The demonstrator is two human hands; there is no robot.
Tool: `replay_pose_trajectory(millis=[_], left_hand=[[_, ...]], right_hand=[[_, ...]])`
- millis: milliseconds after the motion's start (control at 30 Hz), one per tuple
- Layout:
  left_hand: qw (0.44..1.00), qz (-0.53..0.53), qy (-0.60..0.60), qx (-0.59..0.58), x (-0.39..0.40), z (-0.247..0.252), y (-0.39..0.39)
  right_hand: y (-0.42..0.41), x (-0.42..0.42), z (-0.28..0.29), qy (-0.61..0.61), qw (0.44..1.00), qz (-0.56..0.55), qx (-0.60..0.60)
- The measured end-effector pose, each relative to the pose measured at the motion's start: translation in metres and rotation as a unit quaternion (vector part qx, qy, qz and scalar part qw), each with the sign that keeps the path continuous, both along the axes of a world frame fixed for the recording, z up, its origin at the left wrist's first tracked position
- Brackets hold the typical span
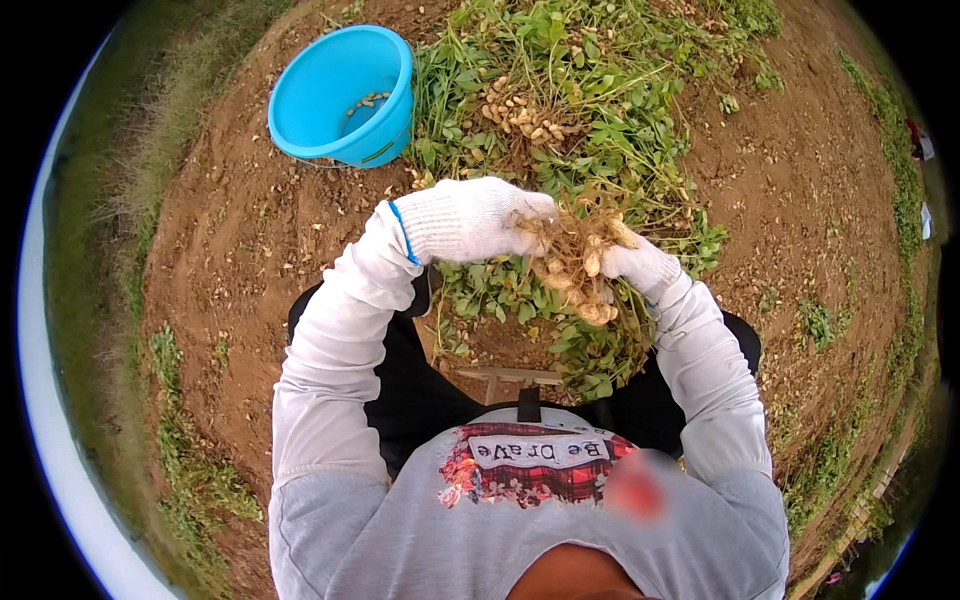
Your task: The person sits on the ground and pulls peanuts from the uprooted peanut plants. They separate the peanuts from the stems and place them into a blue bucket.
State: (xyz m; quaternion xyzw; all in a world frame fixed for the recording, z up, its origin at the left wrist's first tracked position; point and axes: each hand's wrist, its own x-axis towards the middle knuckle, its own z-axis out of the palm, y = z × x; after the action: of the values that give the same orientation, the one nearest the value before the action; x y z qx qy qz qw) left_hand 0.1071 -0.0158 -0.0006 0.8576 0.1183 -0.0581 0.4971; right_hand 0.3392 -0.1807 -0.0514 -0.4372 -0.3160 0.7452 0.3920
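Note:
A cluster of peanut pods with tangled roots is held up in front of my lap. From its left side, my left hand, in a white knitted glove with a blue-edged cuff, closes its fingers on the roots and pods. My right hand, gloved in white too, grips the cluster from the right, its fingers partly hidden behind pods. Leafy stems hang below the right hand. Beyond my hands lies a heap of pulled peanut plants, with a bunch of pods showing among the leaves.
A blue plastic bucket with a few peanuts at its bottom stands on the soil at the upper left. Part of a wooden frame shows between my legs. Brown soil with scattered bits lies on both sides, bordered by green growth.

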Motion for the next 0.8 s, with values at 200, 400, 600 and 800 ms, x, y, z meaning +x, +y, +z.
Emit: replay_pose_trajectory(millis=[200, 400, 600, 800], left_hand=[[1.000, 0.005, 0.011, 0.020, -0.015, 0.015, 0.004], [0.903, 0.376, 0.034, 0.204, -0.088, 0.027, 0.064], [0.719, 0.612, -0.210, 0.254, -0.077, 0.029, 0.135], [0.743, 0.434, 0.002, 0.509, -0.094, -0.005, 0.180]], right_hand=[[0.009, -0.002, -0.004, -0.030, 0.997, 0.056, 0.031], [-0.010, 0.040, -0.009, 0.143, 0.985, -0.074, 0.054], [0.002, 0.032, 0.002, 0.093, 0.970, -0.215, 0.065], [0.017, 0.014, 0.025, 0.158, 0.963, -0.208, 0.061]])
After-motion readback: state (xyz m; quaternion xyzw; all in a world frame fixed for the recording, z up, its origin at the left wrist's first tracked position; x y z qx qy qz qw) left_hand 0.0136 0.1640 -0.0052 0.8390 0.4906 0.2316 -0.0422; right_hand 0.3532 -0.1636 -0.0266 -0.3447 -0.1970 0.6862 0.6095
